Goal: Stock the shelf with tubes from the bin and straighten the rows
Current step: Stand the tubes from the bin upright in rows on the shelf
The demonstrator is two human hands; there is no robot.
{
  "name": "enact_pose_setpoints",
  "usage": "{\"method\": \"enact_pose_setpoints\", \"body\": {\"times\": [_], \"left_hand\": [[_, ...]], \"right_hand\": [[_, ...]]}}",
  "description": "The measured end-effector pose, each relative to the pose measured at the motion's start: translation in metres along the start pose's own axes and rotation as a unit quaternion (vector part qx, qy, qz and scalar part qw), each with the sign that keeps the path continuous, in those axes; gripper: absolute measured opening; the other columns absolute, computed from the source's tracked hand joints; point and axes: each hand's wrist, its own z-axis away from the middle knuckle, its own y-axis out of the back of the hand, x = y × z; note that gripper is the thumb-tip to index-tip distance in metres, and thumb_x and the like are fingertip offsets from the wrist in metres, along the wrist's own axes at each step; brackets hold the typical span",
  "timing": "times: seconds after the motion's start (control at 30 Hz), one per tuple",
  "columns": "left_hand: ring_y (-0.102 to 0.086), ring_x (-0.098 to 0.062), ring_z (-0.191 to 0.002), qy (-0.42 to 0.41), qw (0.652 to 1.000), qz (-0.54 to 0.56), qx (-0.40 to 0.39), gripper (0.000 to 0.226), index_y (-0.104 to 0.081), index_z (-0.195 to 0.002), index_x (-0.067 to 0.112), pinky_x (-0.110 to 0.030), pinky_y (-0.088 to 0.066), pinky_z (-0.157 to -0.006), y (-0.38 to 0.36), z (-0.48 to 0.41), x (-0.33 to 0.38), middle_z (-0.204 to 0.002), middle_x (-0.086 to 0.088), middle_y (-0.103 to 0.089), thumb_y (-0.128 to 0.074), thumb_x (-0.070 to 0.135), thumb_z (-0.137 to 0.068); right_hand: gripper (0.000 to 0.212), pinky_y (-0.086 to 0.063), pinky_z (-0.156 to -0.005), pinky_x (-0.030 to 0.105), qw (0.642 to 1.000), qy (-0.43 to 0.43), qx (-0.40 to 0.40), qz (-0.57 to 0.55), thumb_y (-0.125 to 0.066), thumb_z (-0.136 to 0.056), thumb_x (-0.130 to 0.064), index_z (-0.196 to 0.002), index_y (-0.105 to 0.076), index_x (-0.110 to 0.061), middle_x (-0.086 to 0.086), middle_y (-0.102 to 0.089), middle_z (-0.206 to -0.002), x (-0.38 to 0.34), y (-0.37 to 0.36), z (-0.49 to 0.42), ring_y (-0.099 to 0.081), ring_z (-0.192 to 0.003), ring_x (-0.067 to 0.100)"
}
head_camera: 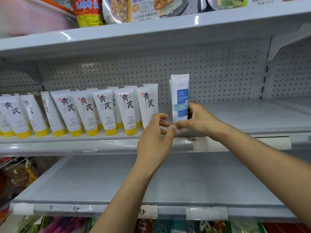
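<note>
A white tube with a blue label [180, 96] stands cap-down on the middle shelf [244, 115], with a second like tube close behind it. My right hand [196, 120] holds its lower part, thumb under the front and fingers round the right side. My left hand [156, 132] is just left of the tube's base with fingers loosely curled; its fingertips meet my right thumb near the cap. To the left stands a row of white tubes with yellow caps [104, 111], several deep and leaning at slightly different angles. The bin is out of view.
The middle shelf is bare to the right of the blue tube. The grey shelf below [151, 182] holds nothing and carries price tags on its front edge. Jars and food packets [117, 9] fill the top shelf. Snack packets show at the bottom and lower left.
</note>
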Motion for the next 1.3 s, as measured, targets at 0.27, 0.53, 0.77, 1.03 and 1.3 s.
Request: {"method": "enact_pose_setpoints", "body": {"times": [0.27, 0.53, 0.77, 1.03, 1.3], "left_hand": [[-0.06, -0.008, -0.085, -0.008, 0.98, -0.194, -0.035, 0.024, -0.049, -0.115, 0.034, -0.033, -0.05, -0.076, 0.006, 0.012, -0.02, -0.105, 0.018, -0.062, -0.052, 0.043, -0.093], [-0.061, -0.011, -0.085, 0.004, 0.981, -0.187, -0.041, 0.025, -0.048, -0.116, 0.034, -0.036, -0.052, -0.077, 0.012, 0.01, -0.027, -0.103, 0.017, -0.062, -0.053, 0.043, -0.092], [-0.061, -0.012, -0.086, 0.009, 0.981, -0.189, -0.044, 0.026, -0.05, -0.116, 0.033, -0.034, -0.052, -0.076, 0.012, 0.01, -0.027, -0.105, 0.016, -0.063, -0.054, 0.042, -0.092], [-0.061, -0.011, -0.083, 0.011, 0.982, -0.184, -0.032, 0.025, -0.052, -0.115, 0.031, -0.036, -0.053, -0.078, 0.014, 0.015, -0.023, -0.103, 0.015, -0.063, -0.055, 0.041, -0.092], [-0.056, -0.004, -0.079, 0.012, 0.983, -0.183, -0.019, 0.021, -0.056, -0.11, 0.03, -0.034, -0.053, -0.076, 0.015, 0.044, -0.028, -0.097, 0.016, -0.062, -0.057, 0.039, -0.091]], "right_hand": [[0.047, -0.052, -0.076, 0.029, 0.997, -0.036, 0.026, 0.065, -0.079, -0.067, -0.014, -0.108, -0.055, -0.016, 0.0, -0.066, -0.1, 0.016, -0.015, -0.026, -0.064, -0.092, 0.016], [0.056, -0.051, -0.08, 0.031, 0.996, -0.058, 0.024, 0.065, -0.079, -0.07, -0.015, -0.117, -0.048, -0.017, 0.002, -0.063, -0.108, 0.022, -0.017, -0.032, -0.062, -0.096, 0.018], [0.055, -0.048, -0.077, 0.029, 0.995, -0.067, 0.024, 0.07, -0.076, -0.072, -0.013, -0.118, -0.046, -0.016, 0.003, -0.062, -0.109, 0.018, -0.018, -0.031, -0.061, -0.096, 0.018], [0.06, -0.049, -0.09, 0.036, 0.991, -0.056, 0.071, 0.103, -0.069, -0.086, -0.028, -0.135, -0.038, -0.015, 0.003, -0.053, -0.122, 0.01, -0.006, 0.004, -0.054, -0.108, 0.019], [0.026, -0.043, -0.086, 0.034, 0.953, 0.095, 0.074, 0.279, -0.059, -0.09, -0.022, -0.115, -0.057, -0.026, -0.005, -0.056, -0.113, 0.018, -0.01, 0.066, -0.051, -0.106, 0.014]]}}
